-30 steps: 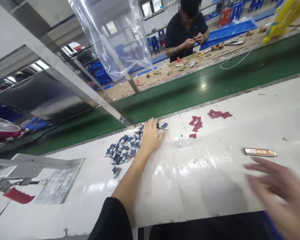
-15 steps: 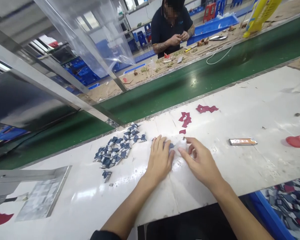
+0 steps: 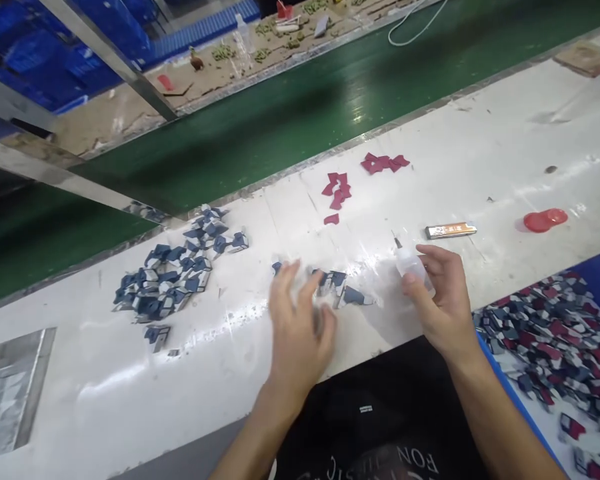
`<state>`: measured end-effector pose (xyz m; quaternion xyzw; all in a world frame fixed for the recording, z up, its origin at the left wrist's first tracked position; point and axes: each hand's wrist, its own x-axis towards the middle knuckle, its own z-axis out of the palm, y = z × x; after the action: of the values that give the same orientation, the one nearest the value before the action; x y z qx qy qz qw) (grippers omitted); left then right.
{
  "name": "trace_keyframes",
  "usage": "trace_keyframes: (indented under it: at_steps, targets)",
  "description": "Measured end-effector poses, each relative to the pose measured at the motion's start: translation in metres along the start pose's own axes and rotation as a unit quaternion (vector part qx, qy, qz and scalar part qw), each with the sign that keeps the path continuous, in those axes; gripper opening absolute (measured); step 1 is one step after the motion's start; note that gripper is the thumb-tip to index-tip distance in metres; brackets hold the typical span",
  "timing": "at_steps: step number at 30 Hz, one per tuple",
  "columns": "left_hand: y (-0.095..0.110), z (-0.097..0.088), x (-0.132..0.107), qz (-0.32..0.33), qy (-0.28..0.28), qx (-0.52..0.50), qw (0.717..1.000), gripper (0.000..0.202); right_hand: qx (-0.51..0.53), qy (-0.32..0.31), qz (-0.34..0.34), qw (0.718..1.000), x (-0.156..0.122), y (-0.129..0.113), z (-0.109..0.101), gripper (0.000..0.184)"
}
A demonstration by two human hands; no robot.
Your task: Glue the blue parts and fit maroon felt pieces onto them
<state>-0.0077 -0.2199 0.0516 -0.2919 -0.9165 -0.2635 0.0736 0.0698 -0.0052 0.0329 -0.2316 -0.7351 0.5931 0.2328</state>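
My right hand (image 3: 443, 300) is closed around a small clear squeeze bottle (image 3: 410, 265) with a thin nozzle, tilted up and to the left just above the white table (image 3: 480, 167). My left hand (image 3: 297, 327) is blurred, its fingers spread over a few dark blue and white pieces (image 3: 343, 287) lying near the table's front edge. A larger heap of the same blue pieces (image 3: 177, 270) lies further left.
Dark red pieces (image 3: 337, 190) lie in groups toward the table's far edge, beside a green conveyor belt (image 3: 280, 113). A brown lighter-like bar (image 3: 451, 230) and a red lid (image 3: 545, 220) lie to the right. A blue bin (image 3: 555, 347) of mixed pieces sits at the lower right.
My right hand has taken up the small bottle and moved right. My left hand has dragged a few blue pieces toward me. The view has tilted down, and the co-worker has left the frame.
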Motion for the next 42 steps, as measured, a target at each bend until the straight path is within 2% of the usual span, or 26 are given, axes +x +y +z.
trace_keyframes:
  at_steps: [2, 4, 6, 9, 12, 14, 16, 19, 22, 25, 29, 30, 32, 35, 37, 42]
  targets:
    - [-0.016, -0.003, 0.005, -0.077, 0.025, 0.043, 0.996, 0.042, 0.028, 0.010, 0.015, 0.999, 0.000, 0.000, -0.001, 0.036]
    - [-0.029, -0.006, 0.011, -0.143, 0.009, 0.044, 0.989, 0.038, 0.040, 0.009, 0.012, 0.999, 0.001, -0.002, -0.001, 0.034]
    - [-0.036, -0.008, 0.014, -0.166, -0.022, 0.024, 0.986, 0.031, 0.040, 0.015, -0.003, 0.999, 0.003, -0.003, -0.002, 0.032]
    - [-0.029, -0.010, 0.013, -0.118, -0.030, 0.025, 0.992, 0.030, 0.048, 0.039, -0.017, 0.998, 0.003, -0.002, -0.006, 0.028]
    - [-0.009, -0.009, 0.007, -0.023, -0.018, 0.041, 0.999, 0.035, 0.086, 0.042, -0.015, 0.995, 0.001, 0.002, -0.010, 0.024]
    - [0.004, -0.005, 0.004, 0.055, -0.051, 0.043, 0.996, 0.038, 0.125, 0.046, 0.009, 0.991, 0.001, 0.005, -0.010, 0.023]
    - [0.013, 0.002, 0.004, 0.106, -0.096, 0.047, 0.989, 0.039, 0.164, 0.060, 0.035, 0.984, 0.001, 0.004, -0.008, 0.026]
    - [0.022, 0.011, 0.004, 0.096, -0.091, 0.077, 0.988, 0.020, 0.211, 0.073, 0.051, 0.974, 0.002, -0.001, -0.005, 0.036]
    - [0.030, 0.011, 0.003, 0.094, -0.079, 0.092, 0.988, 0.006, 0.238, 0.073, 0.074, 0.966, 0.001, -0.006, -0.005, 0.048]
    - [0.037, 0.004, 0.002, 0.091, -0.128, -0.015, 0.987, 0.008, 0.256, 0.069, 0.083, 0.961, 0.000, -0.008, -0.008, 0.041]
    - [0.041, 0.001, 0.003, -0.049, -0.188, -0.221, 0.956, 0.014, 0.274, 0.076, 0.069, 0.956, 0.001, -0.006, -0.008, 0.035]
    - [0.041, 0.003, 0.003, -0.079, -0.188, -0.236, 0.950, 0.015, 0.264, 0.088, 0.068, 0.958, 0.001, -0.006, -0.007, 0.034]
    - [0.040, 0.009, 0.003, -0.096, -0.165, -0.220, 0.957, 0.015, 0.226, 0.116, 0.063, 0.965, -0.001, -0.006, -0.003, 0.034]
    - [0.038, 0.017, 0.000, -0.038, -0.078, -0.130, 0.988, 0.013, 0.175, 0.136, 0.046, 0.974, -0.006, -0.006, 0.001, 0.032]
    - [0.037, 0.018, -0.003, -0.012, -0.034, -0.075, 0.997, 0.012, 0.153, 0.135, 0.026, 0.979, -0.010, -0.006, 0.004, 0.032]
    - [0.035, 0.013, -0.013, 0.003, -0.023, -0.030, 0.999, 0.029, 0.079, 0.113, -0.018, 0.990, -0.021, -0.009, 0.012, 0.027]
